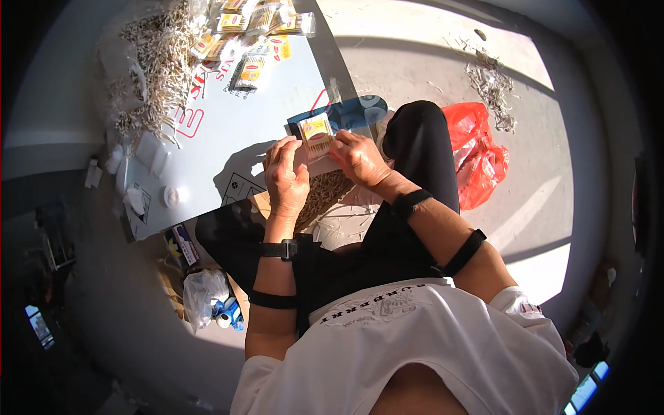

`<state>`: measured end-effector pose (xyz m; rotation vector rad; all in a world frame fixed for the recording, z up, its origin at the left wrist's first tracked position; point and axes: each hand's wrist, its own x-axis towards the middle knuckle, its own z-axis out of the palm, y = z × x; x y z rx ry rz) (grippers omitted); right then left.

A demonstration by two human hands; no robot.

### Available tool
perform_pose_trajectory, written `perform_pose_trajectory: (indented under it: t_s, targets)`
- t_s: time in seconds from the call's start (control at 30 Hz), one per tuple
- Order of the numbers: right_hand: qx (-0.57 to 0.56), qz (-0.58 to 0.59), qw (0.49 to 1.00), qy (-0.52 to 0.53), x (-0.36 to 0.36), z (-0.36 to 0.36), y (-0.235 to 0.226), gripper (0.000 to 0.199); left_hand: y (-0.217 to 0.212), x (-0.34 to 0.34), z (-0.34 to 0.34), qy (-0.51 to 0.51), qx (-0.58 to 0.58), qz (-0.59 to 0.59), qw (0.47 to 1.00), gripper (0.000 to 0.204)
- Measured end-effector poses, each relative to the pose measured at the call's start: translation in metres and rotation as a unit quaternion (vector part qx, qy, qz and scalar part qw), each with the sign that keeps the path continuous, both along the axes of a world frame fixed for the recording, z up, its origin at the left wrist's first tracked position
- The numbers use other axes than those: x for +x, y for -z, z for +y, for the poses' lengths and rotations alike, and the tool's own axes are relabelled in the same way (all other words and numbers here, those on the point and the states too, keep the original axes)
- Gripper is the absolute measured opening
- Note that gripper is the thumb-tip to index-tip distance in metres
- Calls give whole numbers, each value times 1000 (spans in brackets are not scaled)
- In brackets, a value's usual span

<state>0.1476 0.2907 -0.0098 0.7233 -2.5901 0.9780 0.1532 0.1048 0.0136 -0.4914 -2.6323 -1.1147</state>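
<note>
A small clear packet (317,135) of thin pale sticks, bearing a yellow and red label, is held between both hands at the near edge of a white board (228,145). The left hand (285,177) is closed on the packet's left side, with the fingers curled over its edge. The right hand (357,158) is closed on the packet's right side, with the fingertips pressed against it. The packet is positioned above the person's lap, just in front of a blue sheet (353,111) that lies at the board's corner. A loose heap of sticks (321,195) is seen below the hands, on a tray (346,223) resting across the knees. At the far end of the board, a large pile of sticks (159,62) is spread, and beside it a cluster of filled packets (252,41) is laid. A red bag (477,155) is located on the floor to the right of the knee, with scattered scraps (492,86) beyond it. A white bag (200,294) is placed on the floor to the left. Black straps are worn on both forearms.
</note>
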Motion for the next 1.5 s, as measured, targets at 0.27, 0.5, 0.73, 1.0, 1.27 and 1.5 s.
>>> perform_pose_trajectory:
  t_s: [0.27,0.5,0.73,1.0,1.27,1.5]
  targets:
    - [-17,3,1000,12,1,1,-4,12,-2,3,16,48,-101,97,989,27]
    - [-67,-23,997,-6,-10,8,-42,17,-26,-15,17,66,-60,113,990,17]
    - [-131,-287,946,-75,-53,17,-74,9,-48,-54,8,94,141,-252,953,13]
    - [-100,-364,923,-80,-77,15,-28,13,-17,-78,10,64,137,-425,892,8]
    - [81,-265,961,-3,-75,3,-12,15,-1,-74,17,42,-34,-263,963,7]
    - [-40,-265,963,-12,-66,10,-9,16,3,-70,16,81,13,-235,969,9]
